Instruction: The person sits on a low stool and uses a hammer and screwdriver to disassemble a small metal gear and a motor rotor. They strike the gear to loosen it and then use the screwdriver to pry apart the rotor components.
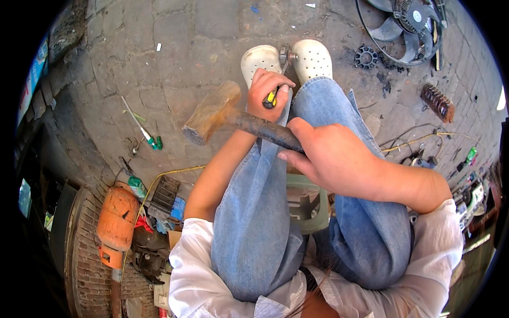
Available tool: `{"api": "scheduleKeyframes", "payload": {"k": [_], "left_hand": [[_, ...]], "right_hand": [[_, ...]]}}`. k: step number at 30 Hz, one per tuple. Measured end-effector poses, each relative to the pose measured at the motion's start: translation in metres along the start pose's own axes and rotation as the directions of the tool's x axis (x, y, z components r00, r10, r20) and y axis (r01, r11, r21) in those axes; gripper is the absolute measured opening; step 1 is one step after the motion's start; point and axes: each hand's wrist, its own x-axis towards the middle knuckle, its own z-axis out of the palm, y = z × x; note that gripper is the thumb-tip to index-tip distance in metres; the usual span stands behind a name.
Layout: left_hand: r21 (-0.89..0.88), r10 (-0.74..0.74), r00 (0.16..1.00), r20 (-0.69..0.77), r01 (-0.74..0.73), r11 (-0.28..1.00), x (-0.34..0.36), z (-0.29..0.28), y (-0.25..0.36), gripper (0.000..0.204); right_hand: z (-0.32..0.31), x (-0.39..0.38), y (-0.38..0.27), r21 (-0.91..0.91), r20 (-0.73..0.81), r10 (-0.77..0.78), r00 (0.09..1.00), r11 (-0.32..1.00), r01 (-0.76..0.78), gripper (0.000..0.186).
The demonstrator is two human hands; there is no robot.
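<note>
At left, a scuffed orange gas cylinder is hiding its contents. The left hand is clasping a yellow-and-black-handled tool near a grimy metal part sitting between the white shoes. The right hand is firmly gripping a dark-handled hammer, its worn, blocky brown head hovering beside the left wrist.

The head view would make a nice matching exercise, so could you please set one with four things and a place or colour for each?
1. Hammer
2. Yellow-and-black tool handle
3. Cylinder
4. Fan

A. Orange, at the lower left
B. On the ground, upper right
C. Held in the right hand
D. Held in the left hand

Pairs: 1-C; 2-D; 3-A; 4-B.
</note>
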Motion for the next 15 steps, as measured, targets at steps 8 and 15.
{"api": "scheduleKeyframes", "payload": {"k": [8,15], "left_hand": [[-0.049,-0.096,0.993,-0.064,0.093,0.994,-0.004,-0.009,-0.007,0.011],[-0.244,-0.285,0.956,-0.065,0.262,0.934,-0.009,-0.009,-0.010,0.018]], "right_hand": [[0.002,-0.001,-0.003,-0.015,-0.018,-0.023,1.000,1.000,0.022,0.035],[-0.004,-0.022,-0.009,-0.019,0.018,-0.081,0.997,0.996,0.081,0.037]]}}
